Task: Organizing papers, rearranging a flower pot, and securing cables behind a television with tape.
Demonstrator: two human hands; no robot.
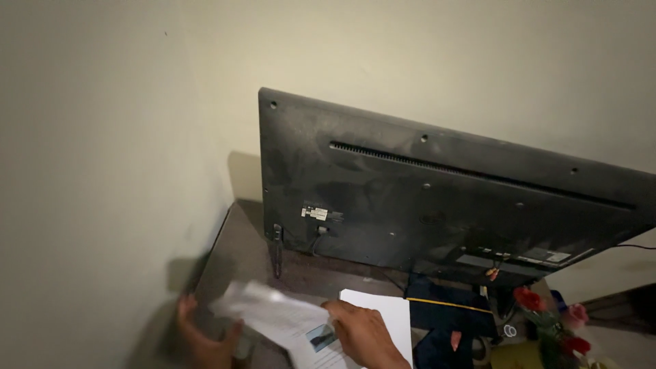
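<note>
My right hand (363, 336) rests flat on a printed sheet of paper (283, 320) at the bottom of the head view, pressing it onto the dark tabletop (240, 247). A second white sheet (393, 316) lies under my right hand. My left hand (205, 339) is at the lower left by the paper's crumpled left edge, fingers curled around something blurred that I cannot make out. Behind both hands stands a dusty black flat-screen television (437, 198), seen from its back and tilted.
Pale walls meet in a corner at the left. Cables (318, 240) hang from the television's back. Artificial red and pink flowers (553, 321) stand at the lower right, next to a dark blue box (447, 314).
</note>
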